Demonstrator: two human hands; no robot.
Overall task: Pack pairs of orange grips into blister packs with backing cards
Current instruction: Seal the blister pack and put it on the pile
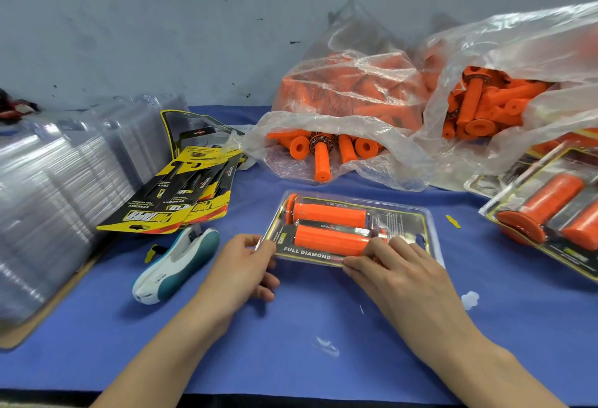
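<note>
A clear blister pack [401, 218] lies in the middle of the blue table, with two orange grips [330, 215] side by side over a black and yellow backing card. My left hand [241, 270] grips the pack's near left corner. My right hand [393, 267] pinches its near edge, fingers lying over the front grip's right end. Loose orange grips [318, 155] spill from clear plastic bags [352, 84] behind the pack.
A tall stack of empty clear blisters [58, 187] fills the left side. Yellow and black backing cards [181, 194] fan out beside it. A white and teal stapler [176, 263] lies left of my left hand. Finished packs [550, 213] sit at the right edge.
</note>
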